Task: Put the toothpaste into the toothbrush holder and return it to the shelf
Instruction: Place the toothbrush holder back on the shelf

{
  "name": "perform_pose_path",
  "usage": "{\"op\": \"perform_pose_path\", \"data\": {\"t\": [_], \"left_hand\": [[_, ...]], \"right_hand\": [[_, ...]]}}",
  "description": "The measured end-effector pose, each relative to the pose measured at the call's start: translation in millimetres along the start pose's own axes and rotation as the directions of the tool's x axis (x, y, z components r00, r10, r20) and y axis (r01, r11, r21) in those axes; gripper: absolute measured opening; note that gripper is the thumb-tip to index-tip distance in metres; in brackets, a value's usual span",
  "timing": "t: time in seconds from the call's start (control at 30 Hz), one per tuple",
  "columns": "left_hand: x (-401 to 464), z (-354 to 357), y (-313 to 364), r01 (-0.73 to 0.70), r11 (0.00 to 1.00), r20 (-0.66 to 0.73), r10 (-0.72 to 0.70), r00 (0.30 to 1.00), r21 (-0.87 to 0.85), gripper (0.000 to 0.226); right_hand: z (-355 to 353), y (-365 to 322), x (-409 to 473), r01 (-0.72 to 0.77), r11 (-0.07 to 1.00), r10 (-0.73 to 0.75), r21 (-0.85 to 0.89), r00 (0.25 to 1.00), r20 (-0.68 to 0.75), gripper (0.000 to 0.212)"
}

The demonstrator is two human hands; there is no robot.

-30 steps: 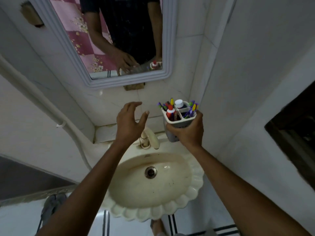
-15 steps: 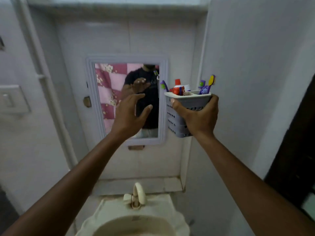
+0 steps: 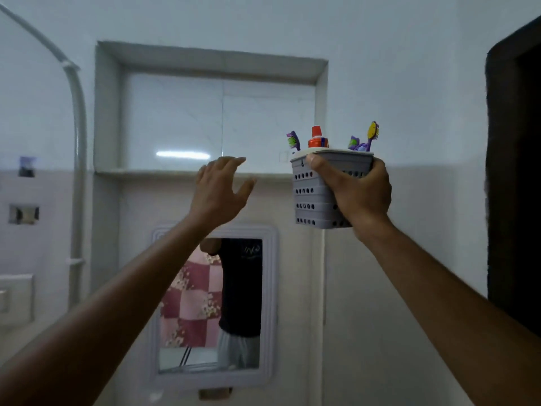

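Observation:
My right hand [image 3: 358, 194] grips a grey perforated toothbrush holder [image 3: 310, 197] and holds it up at the right end of a recessed wall shelf [image 3: 152, 172]. The holder's rim is about level with the shelf ledge. Out of its top stick a red-capped toothpaste tube [image 3: 317, 137] and several purple and yellow toothbrushes [image 3: 371, 134]. My left hand [image 3: 219, 191] is raised just below the ledge, to the left of the holder, fingers spread and holding nothing.
A framed mirror [image 3: 213, 306] hangs below the shelf and reflects a person. A white pipe [image 3: 77, 136] runs down the wall at the left. A dark doorway [image 3: 518, 159] fills the right edge. Small wall fittings [image 3: 23, 213] sit at the far left.
Both hands rose from the sink, past the mirror, to the shelf ledge. The view tilted upward; the sink and tap dropped out of sight and the recessed shelf came into view.

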State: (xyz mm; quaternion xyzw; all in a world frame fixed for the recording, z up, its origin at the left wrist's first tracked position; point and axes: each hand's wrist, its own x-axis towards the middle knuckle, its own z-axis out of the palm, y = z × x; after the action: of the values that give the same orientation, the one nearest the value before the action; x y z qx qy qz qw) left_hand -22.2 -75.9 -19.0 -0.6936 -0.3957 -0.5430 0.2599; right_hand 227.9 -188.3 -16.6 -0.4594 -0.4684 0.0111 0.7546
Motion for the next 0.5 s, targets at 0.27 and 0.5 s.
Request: {"op": "perform_pose_path", "data": {"t": [0.27, 0.5], "left_hand": [[33, 69, -44, 0.075, 0.995, 0.112, -0.082, 0.990, 0.066, 0.064], [30, 91, -49, 0.061, 0.997, -0.173, -0.054, 0.984, 0.037, 0.039]], "right_hand": [[27, -30, 40, 0.050, 0.999, -0.050, 0.002, 0.997, -0.064, 0.102], [89, -41, 82, 0.103, 0.995, -0.100, 0.018, 0.989, -0.104, 0.114]]}}
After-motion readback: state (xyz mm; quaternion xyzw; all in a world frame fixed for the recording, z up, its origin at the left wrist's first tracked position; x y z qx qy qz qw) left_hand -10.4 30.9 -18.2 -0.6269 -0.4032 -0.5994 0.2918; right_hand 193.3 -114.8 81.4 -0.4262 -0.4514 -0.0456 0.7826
